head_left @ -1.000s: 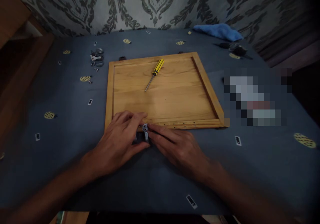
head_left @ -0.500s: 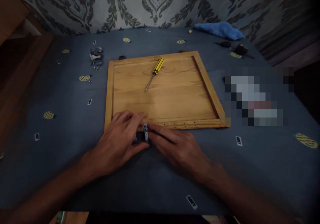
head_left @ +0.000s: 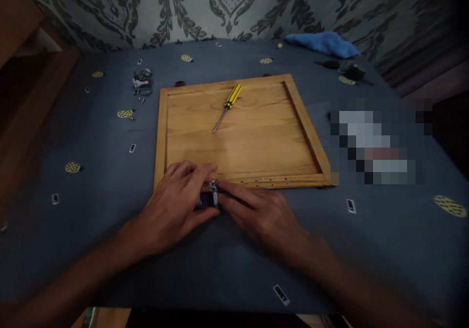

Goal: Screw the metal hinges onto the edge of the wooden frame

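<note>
A small shiny metal fitting [head_left: 214, 199], with a holed plate at its top, sits against the front rail of a framed wooden panel [head_left: 238, 149]. My left hand [head_left: 172, 201] is closed round its left side, thumb below and fingers over the rail, hiding part of it. From the other side, my right hand [head_left: 264, 215] presses its fingertips to the fitting's right edge. Small dark holes run along the rail to the right of my fingers. A screwdriver [head_left: 227, 106] with a yellow and black handle lies on the panel, its tip towards me.
Several metal fittings [head_left: 142, 81] and loose screws [head_left: 141, 100] lie left of the panel. A blue cloth [head_left: 324, 43] and a dark tool [head_left: 346, 68] are at the back right. A blurred-out item [head_left: 373, 144] lies on the right of the patterned blue tablecloth [head_left: 91, 142].
Both hands stay in place on the fitting at the rail. The view has shifted very slightly; nothing else has visibly moved.
</note>
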Demonstrator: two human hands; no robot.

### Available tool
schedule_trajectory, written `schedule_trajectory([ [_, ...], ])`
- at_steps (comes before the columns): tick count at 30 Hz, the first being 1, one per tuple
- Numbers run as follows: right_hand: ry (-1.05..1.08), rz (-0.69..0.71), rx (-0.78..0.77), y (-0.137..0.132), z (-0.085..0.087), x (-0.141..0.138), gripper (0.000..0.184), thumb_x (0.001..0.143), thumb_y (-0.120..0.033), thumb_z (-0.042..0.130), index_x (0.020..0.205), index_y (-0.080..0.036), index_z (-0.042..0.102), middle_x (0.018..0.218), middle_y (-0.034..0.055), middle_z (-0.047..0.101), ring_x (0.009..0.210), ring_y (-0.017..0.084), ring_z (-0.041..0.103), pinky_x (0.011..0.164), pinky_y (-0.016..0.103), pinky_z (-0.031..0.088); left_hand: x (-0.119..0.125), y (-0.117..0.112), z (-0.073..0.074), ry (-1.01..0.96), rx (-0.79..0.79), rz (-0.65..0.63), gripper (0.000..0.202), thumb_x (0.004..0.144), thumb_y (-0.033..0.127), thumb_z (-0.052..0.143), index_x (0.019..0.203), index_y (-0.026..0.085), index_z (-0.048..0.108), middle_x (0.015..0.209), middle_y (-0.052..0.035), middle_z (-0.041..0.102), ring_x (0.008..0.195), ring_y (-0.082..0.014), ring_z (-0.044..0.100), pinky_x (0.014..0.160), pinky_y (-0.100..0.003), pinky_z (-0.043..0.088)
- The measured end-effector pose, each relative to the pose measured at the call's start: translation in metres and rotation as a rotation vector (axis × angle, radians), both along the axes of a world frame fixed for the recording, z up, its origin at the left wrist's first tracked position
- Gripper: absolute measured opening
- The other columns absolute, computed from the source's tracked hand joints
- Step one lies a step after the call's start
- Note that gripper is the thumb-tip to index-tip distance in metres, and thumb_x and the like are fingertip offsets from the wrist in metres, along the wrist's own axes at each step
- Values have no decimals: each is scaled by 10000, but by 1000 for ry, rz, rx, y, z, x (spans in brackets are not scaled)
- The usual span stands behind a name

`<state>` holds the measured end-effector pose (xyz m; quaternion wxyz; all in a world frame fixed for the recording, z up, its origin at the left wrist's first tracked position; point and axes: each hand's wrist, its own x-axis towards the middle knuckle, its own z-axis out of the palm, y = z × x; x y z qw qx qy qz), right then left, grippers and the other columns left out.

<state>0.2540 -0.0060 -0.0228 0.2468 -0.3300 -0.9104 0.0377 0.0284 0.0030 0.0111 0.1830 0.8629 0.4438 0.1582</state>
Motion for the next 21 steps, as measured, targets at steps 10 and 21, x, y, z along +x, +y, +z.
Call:
schedule_trajectory([
  [10,-40,-36,30,-1,5,-3,253,1021,-93,582,1106,-199,795,1236,48,818,697,151,767,577,293,595,-15,8,18,-62,28,27,584,911,398,807,1395,220,533,1176,-75,738,1121,-277,679,964,-431,568],
  [21,-16,-30,56,0,4,-2,361,1062,-96,456,1052,-180,806,1231,61,820,695,172,794,554,314,606,-83,57,24,-158,92,493,174,911,347,646,1042,259,717,933,-8,765,845,-203,713,680,-300,495],
])
